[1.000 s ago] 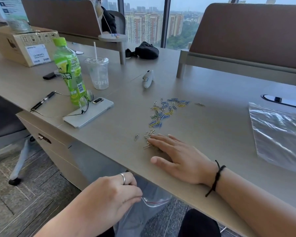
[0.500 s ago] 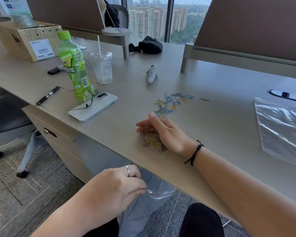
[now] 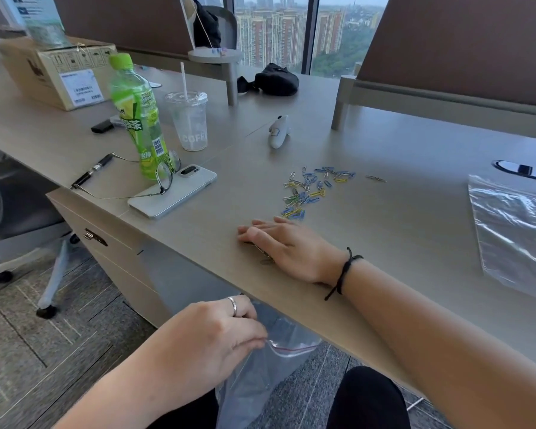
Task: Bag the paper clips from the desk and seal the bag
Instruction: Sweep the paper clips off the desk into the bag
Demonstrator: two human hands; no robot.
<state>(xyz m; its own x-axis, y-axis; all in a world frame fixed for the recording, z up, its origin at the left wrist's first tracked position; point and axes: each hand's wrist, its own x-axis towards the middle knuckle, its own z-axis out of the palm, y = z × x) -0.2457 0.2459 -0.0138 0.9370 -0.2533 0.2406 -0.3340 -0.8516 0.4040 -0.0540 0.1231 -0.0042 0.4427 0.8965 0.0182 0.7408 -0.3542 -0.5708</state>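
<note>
**A:** How will these paper clips (image 3: 314,190) handle for you?

**B:** Light, hard and slick on the smooth desk (image 3: 415,168). They scatter and snag on each other, so pinching them singly would be slow. You do better to rake them flat under your palm and slide them off the near edge. Most lie in a loose coloured heap just beyond your right hand (image 3: 287,246), and one stray sits apart on the far side of that heap.

**A:** And the bag?

**B:** The bag (image 3: 270,370) is soft, limp film (it sags the moment you let go), so take it by the stiffer zip strip. Your left hand (image 3: 211,339) already pinches that rim, holding the mouth open below the desk edge, nearer you than your right hand. A second clear bag (image 3: 514,230) lies flat on the desk, well to the right of the heap.

**A:** What is my right hand doing?

**B:** It lies palm down, fingers straight and close together, pressing on a few clips that peek out under its heel.

**A:** What changed in the last half second?

**B:** Your right hand was up on its edge, cupped round a small bunch; now it has flattened over them and moved closer to the desk edge. The left hand keeps its pinch, and the main heap looks untouched.
</note>
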